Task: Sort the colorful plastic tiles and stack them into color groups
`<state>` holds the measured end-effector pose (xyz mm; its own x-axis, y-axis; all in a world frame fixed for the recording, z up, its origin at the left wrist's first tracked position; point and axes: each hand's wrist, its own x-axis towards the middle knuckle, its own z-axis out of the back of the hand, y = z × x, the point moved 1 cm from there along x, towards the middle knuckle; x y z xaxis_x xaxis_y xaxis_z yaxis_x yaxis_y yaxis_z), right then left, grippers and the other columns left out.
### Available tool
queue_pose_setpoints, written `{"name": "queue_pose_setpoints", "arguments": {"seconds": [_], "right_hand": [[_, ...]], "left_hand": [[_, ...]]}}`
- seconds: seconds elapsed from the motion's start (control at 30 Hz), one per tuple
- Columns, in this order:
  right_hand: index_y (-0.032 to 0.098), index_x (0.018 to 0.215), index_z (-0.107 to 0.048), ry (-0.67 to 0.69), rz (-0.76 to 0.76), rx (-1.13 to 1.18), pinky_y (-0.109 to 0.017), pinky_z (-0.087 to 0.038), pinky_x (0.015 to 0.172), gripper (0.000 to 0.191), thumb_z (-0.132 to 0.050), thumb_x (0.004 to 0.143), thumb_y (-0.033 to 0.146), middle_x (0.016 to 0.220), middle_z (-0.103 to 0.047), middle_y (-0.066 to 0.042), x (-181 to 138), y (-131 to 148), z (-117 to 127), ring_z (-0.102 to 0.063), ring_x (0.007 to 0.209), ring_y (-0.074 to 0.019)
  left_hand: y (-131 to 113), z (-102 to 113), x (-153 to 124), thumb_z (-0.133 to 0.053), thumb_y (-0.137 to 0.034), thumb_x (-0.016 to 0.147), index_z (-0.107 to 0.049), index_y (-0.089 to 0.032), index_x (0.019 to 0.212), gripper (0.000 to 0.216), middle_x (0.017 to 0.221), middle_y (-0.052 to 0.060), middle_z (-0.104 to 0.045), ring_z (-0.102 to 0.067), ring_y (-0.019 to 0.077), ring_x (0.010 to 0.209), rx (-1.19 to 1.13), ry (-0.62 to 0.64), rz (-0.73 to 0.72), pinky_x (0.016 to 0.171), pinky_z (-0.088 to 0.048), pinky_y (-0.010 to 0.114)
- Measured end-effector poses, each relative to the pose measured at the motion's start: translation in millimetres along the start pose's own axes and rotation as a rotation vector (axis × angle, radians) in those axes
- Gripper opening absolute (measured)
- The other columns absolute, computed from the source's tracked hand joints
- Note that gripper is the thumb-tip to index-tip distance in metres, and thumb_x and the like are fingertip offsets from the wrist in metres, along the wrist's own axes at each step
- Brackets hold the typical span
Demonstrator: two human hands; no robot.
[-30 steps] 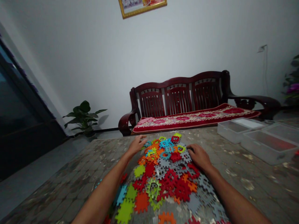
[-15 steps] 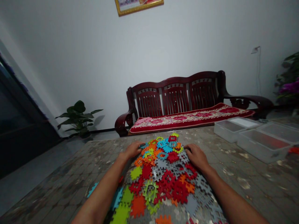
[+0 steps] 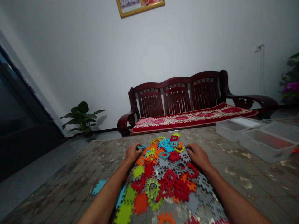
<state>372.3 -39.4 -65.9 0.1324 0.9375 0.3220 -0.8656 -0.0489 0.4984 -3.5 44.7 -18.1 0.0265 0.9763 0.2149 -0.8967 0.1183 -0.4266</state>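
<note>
A spread of flat, notched plastic building pieces (image 3: 170, 179) in red, grey, orange, lime green and blue lies on the table between my arms. At its far left edge, my left hand (image 3: 133, 151) pinches a teal blue notched piece (image 3: 141, 147) between thumb and fingers. My right hand (image 3: 199, 155) rests at the far right edge of the pile, beside a grey window piece (image 3: 185, 156). Its fingers are bent inward, and what lies between them is too dark to make out. A loose light blue piece (image 3: 99, 186) lies left of my left forearm.
Translucent plastic boxes (image 3: 263, 149) stand at the right, one with something red inside. Stone-patterned covering (image 3: 77, 180) shows on the table. Behind it are a dark wooden bench (image 3: 177, 96) with a red floral cover and a potted plant (image 3: 81, 116).
My left hand has drawn slightly away from the pile, and the teal blue piece in it shows more clearly. My right hand has barely moved. The view has shifted a little.
</note>
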Motion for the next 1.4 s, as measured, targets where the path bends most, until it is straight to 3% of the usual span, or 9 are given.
{"name": "queue_pose_setpoints", "arguments": {"seconds": [0.2,0.37,0.57,0.67,0.8,0.97,1.07,1.2,1.4], "right_hand": [[0.023,0.108,-0.073,0.000,0.003,0.001,-0.033,-0.045,0.099,0.031,-0.046,0.095,0.025,0.116,-0.074,-0.007,-0.3,0.8,0.8,-0.064,0.112,-0.0232],[0.022,0.109,-0.074,-0.002,0.000,0.010,-0.034,-0.045,0.099,0.032,-0.046,0.094,0.026,0.117,-0.074,-0.008,-0.4,2.2,1.2,-0.064,0.113,-0.0240],[0.020,0.109,-0.074,-0.012,0.010,0.030,-0.037,-0.045,0.099,0.033,-0.046,0.092,0.026,0.116,-0.074,-0.010,-0.6,0.5,0.1,-0.064,0.112,-0.0258],[0.020,0.108,-0.074,-0.021,0.028,0.038,-0.036,-0.045,0.100,0.033,-0.046,0.092,0.026,0.115,-0.074,-0.010,-0.4,-1.8,-0.7,-0.065,0.111,-0.0255],[0.021,0.108,-0.075,-0.020,0.028,0.028,-0.036,-0.046,0.099,0.034,-0.045,0.091,0.027,0.116,-0.074,-0.009,0.0,-3.3,-1.3,-0.065,0.112,-0.0255],[0.019,0.108,-0.075,-0.013,0.040,0.017,-0.037,-0.046,0.099,0.036,-0.044,0.092,0.029,0.116,-0.074,-0.011,0.6,-3.8,-0.9,-0.065,0.112,-0.0268],[0.017,0.109,-0.075,-0.003,0.031,0.008,-0.038,-0.046,0.099,0.038,-0.043,0.093,0.030,0.118,-0.074,-0.012,1.2,-4.6,-1.1,-0.065,0.113,-0.0276],[0.017,0.111,-0.074,0.001,0.026,0.002,-0.038,-0.047,0.099,0.038,-0.043,0.093,0.031,0.119,-0.074,-0.013,1.7,-6.1,-1.9,-0.065,0.113,-0.0277],[0.020,0.109,-0.074,0.009,0.016,0.003,-0.038,-0.047,0.098,0.036,-0.044,0.093,0.032,0.118,-0.074,-0.011,2.7,-10.3,-4.1,-0.066,0.112,-0.0271]], "left_hand": [[-2.9,7.8,-1.9,-0.062,-0.022,0.082,-0.075,-0.021,0.102,0.024,0.092,0.006,-0.079,-0.072,0.0237,0.089,-0.150,-0.070,0.088,0.082,-0.054,0.034],[-28.2,10.6,-7.9,-0.064,-0.027,0.080,-0.075,-0.018,0.104,0.028,0.095,0.007,-0.079,-0.073,0.0250,0.093,-0.312,-0.054,0.029,0.082,-0.057,0.034],[-53.8,22.2,-28.3,-0.077,-0.030,0.068,-0.064,-0.021,0.133,0.067,0.137,0.014,-0.068,-0.065,0.0309,0.125,-0.691,0.261,-0.166,0.096,-0.057,0.041],[-35.2,40.2,-42.3,-0.080,-0.035,0.064,-0.062,-0.021,0.137,0.077,0.153,0.017,-0.055,-0.052,0.0365,0.141,-0.627,0.259,-0.130,0.107,-0.050,0.048],[23.8,69.3,-76.6,-0.081,-0.045,0.066,-0.065,-0.020,0.136,0.076,0.149,0.018,-0.059,-0.048,0.0397,0.143,-0.331,0.164,-0.084,0.120,-0.034,0.055],[111.2,95.5,-151.7,-0.080,-0.057,0.064,-0.048,-0.024,0.156,0.103,0.165,0.019,-0.040,-0.032,0.0426,0.153,-0.018,0.197,0.007,0.121,-0.030,0.058],[142.8,97.2,-195.4,-0.085,-0.061,0.053,-0.038,-0.023,0.162,0.124,0.171,0.021,-0.026,-0.028,0.0453,0.154,0.134,0.274,0.043,0.121,-0.030,0.058],[146.3,82.5,-218.5,-0.085,-0.061,0.052,-0.037,-0.027,0.163,0.125,0.170,0.019,-0.029,-0.030,0.0471,0.153,0.272,0.239,0.078,0.120,-0.029,0.062],[107.0,64.8,-182.5,-0.070,-0.057,0.077,-0.049,-0.025,0.156,0.088,0.164,0.019,-0.041,-0.039,0.0405,0.150,0.263,0.122,0.045,0.119,-0.031,0.057]]}}
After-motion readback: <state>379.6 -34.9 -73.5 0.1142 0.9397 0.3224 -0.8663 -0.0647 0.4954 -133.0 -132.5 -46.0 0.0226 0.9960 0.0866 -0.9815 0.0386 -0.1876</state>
